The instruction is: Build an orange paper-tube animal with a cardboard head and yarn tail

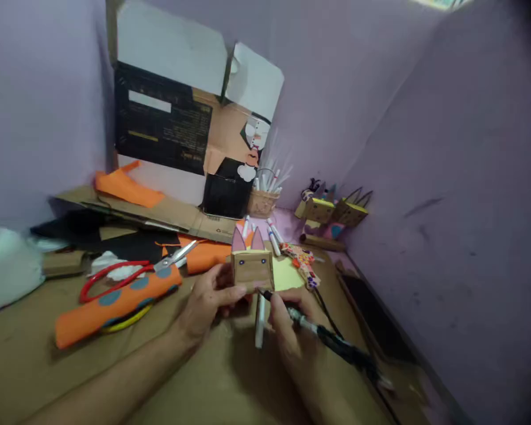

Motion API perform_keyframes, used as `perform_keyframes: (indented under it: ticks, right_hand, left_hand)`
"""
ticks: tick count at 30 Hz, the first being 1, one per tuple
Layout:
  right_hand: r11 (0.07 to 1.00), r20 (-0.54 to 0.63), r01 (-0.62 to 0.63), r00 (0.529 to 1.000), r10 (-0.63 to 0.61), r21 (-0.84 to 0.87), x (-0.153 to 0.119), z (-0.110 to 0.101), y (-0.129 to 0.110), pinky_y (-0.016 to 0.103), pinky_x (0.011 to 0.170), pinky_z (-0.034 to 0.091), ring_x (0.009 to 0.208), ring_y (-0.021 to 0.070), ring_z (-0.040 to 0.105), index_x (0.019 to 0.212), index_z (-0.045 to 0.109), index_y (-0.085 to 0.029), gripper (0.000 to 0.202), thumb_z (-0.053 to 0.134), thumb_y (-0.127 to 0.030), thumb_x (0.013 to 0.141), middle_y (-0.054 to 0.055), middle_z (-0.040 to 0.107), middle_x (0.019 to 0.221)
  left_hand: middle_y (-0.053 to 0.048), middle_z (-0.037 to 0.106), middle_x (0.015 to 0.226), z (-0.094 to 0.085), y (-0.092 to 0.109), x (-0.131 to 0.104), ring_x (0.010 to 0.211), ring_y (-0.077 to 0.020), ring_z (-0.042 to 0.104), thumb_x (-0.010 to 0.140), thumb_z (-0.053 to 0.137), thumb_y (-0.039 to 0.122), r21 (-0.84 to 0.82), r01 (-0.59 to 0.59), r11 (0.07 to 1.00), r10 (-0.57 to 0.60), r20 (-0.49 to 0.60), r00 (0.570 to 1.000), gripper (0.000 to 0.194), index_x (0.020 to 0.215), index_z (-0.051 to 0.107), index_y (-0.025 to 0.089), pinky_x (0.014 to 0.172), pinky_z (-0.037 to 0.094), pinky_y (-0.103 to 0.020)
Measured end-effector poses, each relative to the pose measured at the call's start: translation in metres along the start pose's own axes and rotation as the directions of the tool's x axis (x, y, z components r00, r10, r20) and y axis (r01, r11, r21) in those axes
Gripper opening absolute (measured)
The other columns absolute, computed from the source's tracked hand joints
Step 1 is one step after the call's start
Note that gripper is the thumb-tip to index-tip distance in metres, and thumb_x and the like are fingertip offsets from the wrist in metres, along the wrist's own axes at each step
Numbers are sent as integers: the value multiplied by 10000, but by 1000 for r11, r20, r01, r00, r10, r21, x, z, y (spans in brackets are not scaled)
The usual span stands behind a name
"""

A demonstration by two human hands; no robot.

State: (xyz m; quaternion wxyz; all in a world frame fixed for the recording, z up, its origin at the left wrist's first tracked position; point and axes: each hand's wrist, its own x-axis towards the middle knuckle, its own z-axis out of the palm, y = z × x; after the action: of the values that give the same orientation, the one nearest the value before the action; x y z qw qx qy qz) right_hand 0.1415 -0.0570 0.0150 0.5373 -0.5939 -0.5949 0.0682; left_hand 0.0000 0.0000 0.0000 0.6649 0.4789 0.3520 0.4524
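Observation:
My left hand (207, 301) pinches the lower left side of a small brown cardboard animal head (252, 270), which has two pointed pink-lined ears and two drawn eyes. In my right hand (292, 330) is a long pen (310, 324) with dark and pale sections. Its dark tip meets the lower edge of the head's face, near the middle. Just below the head, a white stick-like piece (259, 321) shows between my hands; whether it is joined to the head, I cannot tell. A yellow paper (288, 274) lies behind my right hand.
On the left are red-handled scissors (172, 260), an orange roll with grey dots (119, 304) and a white rounded object (9, 268). Behind stand an unfolded carton (163, 118) and a basket of markers (264, 200). Cardboard animal figures (321, 209) and a dark framed panel (376, 319) are on the right.

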Motion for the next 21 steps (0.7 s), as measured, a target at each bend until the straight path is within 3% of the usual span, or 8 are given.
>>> perform_keyframes:
  ticks: [5,14,17,21]
  right_hand:
    - [999,-32,11,999,-10,31,-2,4,1,198,439,403,421,99,502,657,572,-185,209,512,-312,811,-35,531,493]
    - [988,63,4,998,-14,157,-2,-1,7,189,435,385,414,84,476,659,532,-178,199,499,-274,830,-49,502,490]
    - [977,-25,-11,1000,16,213,-1,-2,14,203,467,396,445,92,489,687,529,-180,176,504,-274,834,-50,514,509]
    - [972,-186,-31,980,76,233,11,-8,28,215,455,404,433,97,485,827,558,-179,116,507,-283,838,-62,507,524]
  left_hand:
    - [-42,649,847,1,0,2,513,-55,424,671,665,267,2,22,1000,-22,-1,1000,439,1069,535,138,405,296,-155]
    - [-51,641,857,1,0,4,514,-63,432,618,702,277,-26,26,999,-27,-40,999,503,1071,540,132,396,287,-162]
    - [-45,634,823,1,0,2,506,-60,431,621,701,275,-38,33,999,-34,-40,999,485,1058,550,130,401,295,-162]
    - [-49,637,862,-2,2,1,486,-50,437,606,707,262,-58,4,998,-11,-127,992,494,1054,543,133,398,322,-160]
